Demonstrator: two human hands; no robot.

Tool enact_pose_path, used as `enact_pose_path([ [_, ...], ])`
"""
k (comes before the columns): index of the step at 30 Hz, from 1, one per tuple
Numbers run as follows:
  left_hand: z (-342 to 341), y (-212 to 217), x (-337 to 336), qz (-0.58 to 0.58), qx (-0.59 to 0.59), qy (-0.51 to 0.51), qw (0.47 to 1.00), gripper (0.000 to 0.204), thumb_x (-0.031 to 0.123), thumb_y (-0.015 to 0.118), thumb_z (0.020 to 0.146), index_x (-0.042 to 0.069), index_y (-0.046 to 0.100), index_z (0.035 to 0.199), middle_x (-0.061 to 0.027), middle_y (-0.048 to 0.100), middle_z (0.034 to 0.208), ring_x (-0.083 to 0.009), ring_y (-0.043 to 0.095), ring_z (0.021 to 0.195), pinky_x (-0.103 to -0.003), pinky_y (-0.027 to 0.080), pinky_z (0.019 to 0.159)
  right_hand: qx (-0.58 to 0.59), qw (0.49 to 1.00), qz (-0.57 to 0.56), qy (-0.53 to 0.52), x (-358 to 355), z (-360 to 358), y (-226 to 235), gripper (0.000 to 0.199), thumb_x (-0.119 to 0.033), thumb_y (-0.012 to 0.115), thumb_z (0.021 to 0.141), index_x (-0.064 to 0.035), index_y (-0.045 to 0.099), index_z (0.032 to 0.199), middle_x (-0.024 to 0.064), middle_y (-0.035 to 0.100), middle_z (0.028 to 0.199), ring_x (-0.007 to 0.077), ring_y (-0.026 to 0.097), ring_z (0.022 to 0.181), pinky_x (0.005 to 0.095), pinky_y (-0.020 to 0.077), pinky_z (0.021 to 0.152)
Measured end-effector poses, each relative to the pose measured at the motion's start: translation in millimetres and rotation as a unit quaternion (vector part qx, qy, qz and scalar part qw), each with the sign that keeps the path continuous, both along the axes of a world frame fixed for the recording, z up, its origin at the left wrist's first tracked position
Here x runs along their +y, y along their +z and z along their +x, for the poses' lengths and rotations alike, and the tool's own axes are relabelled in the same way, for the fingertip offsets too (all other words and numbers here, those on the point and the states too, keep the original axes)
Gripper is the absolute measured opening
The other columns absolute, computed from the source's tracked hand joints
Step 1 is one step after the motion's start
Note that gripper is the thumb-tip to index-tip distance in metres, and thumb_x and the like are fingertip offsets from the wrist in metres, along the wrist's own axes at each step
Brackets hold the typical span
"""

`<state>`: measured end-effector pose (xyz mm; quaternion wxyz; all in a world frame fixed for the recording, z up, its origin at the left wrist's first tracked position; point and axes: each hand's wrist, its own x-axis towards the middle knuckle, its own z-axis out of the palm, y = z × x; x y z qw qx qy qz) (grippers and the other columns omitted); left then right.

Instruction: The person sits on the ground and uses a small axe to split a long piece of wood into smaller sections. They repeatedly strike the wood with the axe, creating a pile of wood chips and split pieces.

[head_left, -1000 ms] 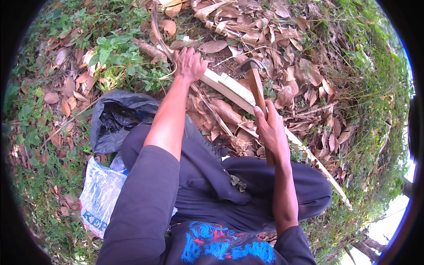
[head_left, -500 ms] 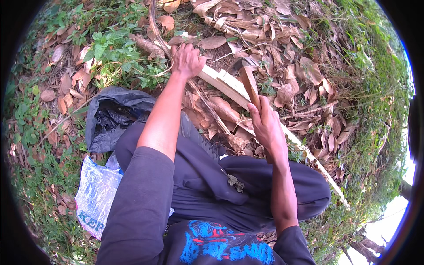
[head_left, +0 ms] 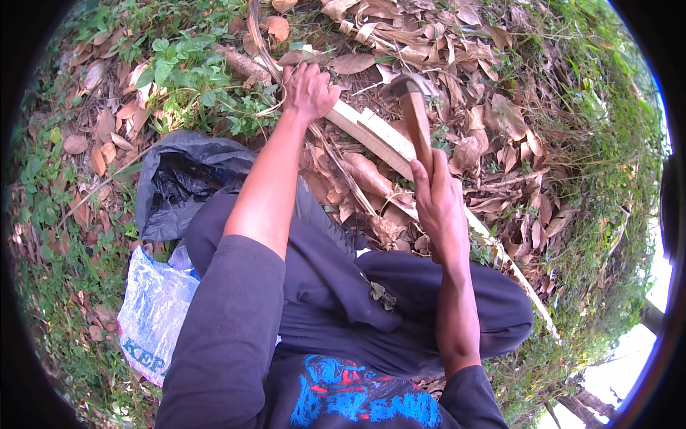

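Observation:
My left hand [head_left: 311,93] is closed around the upper left part of a pale wooden strip [head_left: 357,129], pressing it down on the ground. A second short pale piece [head_left: 384,132] lies along the strip's upper edge, between my two hands. In my right hand [head_left: 441,204] is a hammer [head_left: 416,125], gripped by its wooden handle. Its dark metal head is above the strip, apart from the wood. A long thin end of pale wood [head_left: 511,268] runs on past my right wrist to the lower right.
Dry brown leaves [head_left: 500,118] cover the ground around the wood. By my left knee lie an open black plastic bag [head_left: 161,204] and a whitish plastic bag [head_left: 153,307]. A dry vine [head_left: 259,39] crosses near my left hand. Green plants [head_left: 189,68] grow at the left.
The hammer head has risen off the wood and moved slightly up and right with my right hand. My left hand keeps its hold on the strip.

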<state>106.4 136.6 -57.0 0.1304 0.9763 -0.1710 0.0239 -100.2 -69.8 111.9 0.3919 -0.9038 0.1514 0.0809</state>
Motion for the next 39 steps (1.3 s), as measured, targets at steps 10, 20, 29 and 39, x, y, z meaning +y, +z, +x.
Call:
enact_pose_path([
  [10,-2,-4,1,-0.005,-0.005,0.0,1.0,0.028,0.031,0.051,0.083,0.009,0.068,0.078,-0.0154,0.065,0.099,-0.0317,0.062,0.101,-0.059,0.037,0.101,0.017,0.999,-0.026,0.017,2,-4,-14,0.025,-0.031,0.048,0.108,-0.0069,0.047,0.114,0.0321,0.06,0.076,0.0572,0.057,0.078,0.0608,0.0399,0.063],
  [20,1,-7,3,-0.013,-0.013,0.007,1.0,0.028,0.032,0.051,0.083,0.01,0.067,0.076,-0.0143,0.064,0.096,-0.0305,0.061,0.096,-0.059,0.038,0.1,0.045,0.998,0.006,-0.053,-3,9,21,0.029,-0.034,0.048,0.108,-0.0047,0.048,0.108,0.0291,0.06,0.072,0.0516,0.06,0.07,0.0578,0.0405,0.062],
  [29,1,-7,3,-0.018,-0.003,0.008,1.0,0.028,0.031,0.05,0.083,0.01,0.068,0.078,-0.0137,0.064,0.095,-0.031,0.062,0.1,-0.061,0.036,0.103,0.007,1.0,0.011,-0.02,-5,9,23,0.03,-0.035,0.049,0.108,-0.0048,0.051,0.113,0.0246,0.058,0.07,0.0448,0.058,0.064,0.0515,0.0416,0.058],
  [39,2,-7,-1,-0.037,-0.023,0.003,0.999,0.028,0.031,0.05,0.082,0.009,0.067,0.074,-0.0161,0.064,0.096,-0.0345,0.062,0.098,-0.062,0.035,0.107,0.022,0.998,-0.03,0.058,-13,10,-15,0.029,-0.035,0.05,0.107,-0.0062,0.05,0.112,0.0326,0.062,0.077,0.055,0.06,0.078,0.0599,0.041,0.063],
])
